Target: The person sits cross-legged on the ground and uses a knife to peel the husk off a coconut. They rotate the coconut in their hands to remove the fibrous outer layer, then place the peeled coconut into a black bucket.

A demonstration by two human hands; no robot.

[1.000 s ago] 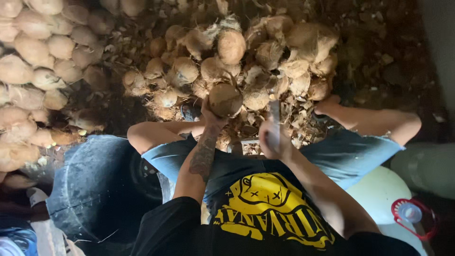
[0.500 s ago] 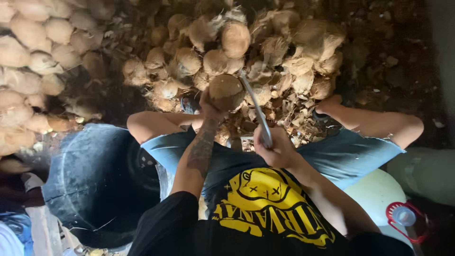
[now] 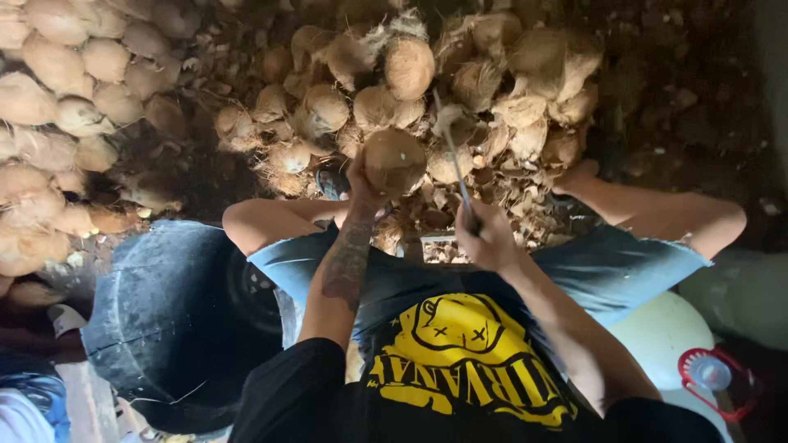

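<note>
My left hand (image 3: 364, 182) grips a round brown husked coconut (image 3: 396, 159), held out in front of my knees. My right hand (image 3: 486, 238) is closed on the handle of a long knife (image 3: 451, 148); its thin blade points away from me, just right of the coconut, tip over the pile. Beyond both hands lies a heap of fibrous coconuts (image 3: 427, 74) with husk scraps on the ground. I sit with knees apart, in blue shorts and a black shirt with a yellow print.
A large dark tub (image 3: 164, 328) stands at my left side. A second pile of paler coconuts (image 3: 57, 123) fills the left edge. A white container (image 3: 657, 336) and a red-rimmed lid (image 3: 712, 373) are at my right.
The left hand lifted a coconut off the pile toward me. The knife swung up from near my lap and now points forward beside the coconut.
</note>
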